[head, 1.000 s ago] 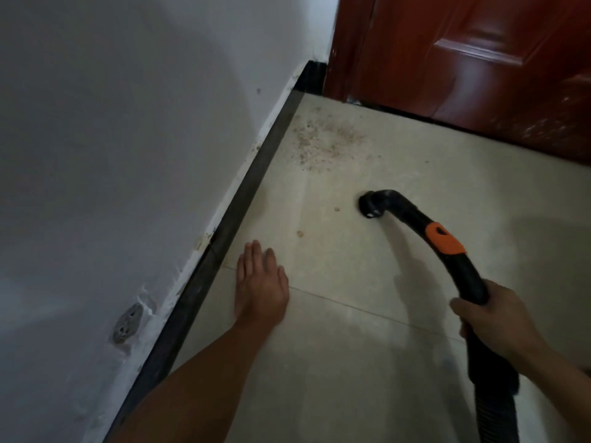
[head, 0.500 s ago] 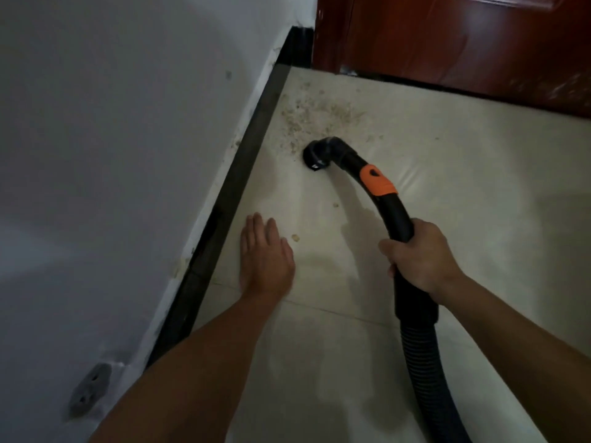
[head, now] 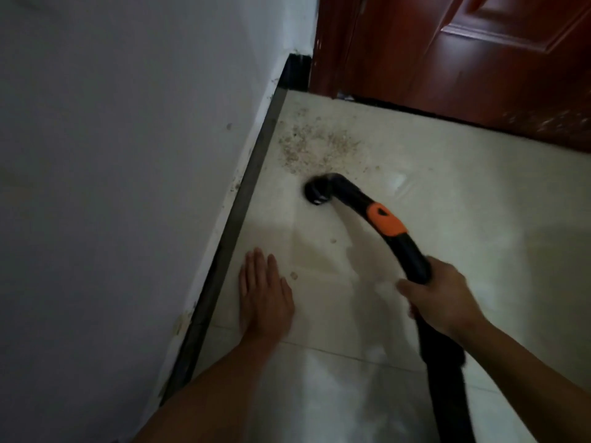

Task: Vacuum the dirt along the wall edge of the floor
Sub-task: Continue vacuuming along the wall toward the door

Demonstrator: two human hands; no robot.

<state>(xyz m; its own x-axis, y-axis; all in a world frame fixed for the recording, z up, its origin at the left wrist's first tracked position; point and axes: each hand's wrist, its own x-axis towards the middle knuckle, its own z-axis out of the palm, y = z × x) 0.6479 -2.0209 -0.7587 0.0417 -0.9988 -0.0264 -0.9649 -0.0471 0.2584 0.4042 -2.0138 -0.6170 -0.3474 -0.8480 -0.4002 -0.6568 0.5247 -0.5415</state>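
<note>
Since a second ago the nozzle (head: pixel 316 193) has come forward and left, off open tile to the near edge of the dirt (head: pixel 316 145), which lies scattered on the floor (head: pixel 463 219) in the corner, beside the dark skirting (head: pixel 243 199) and short of the red-brown door (head: pixel 479 75). Grip: right hand (head: pixel 444 302) wrapped round the black wand (head: pixel 412 254) below its orange collar (head: pixel 385 220), fingers curled tight; left hand (head: pixel 265 298) flat on the tile near the skirting, fingers straight and together, holding nothing. Two stray crumbs (head: pixel 293 275) between left hand and nozzle; pale glossy tiles, white wall (head: pixel 128 155) scuffed along its foot.
</note>
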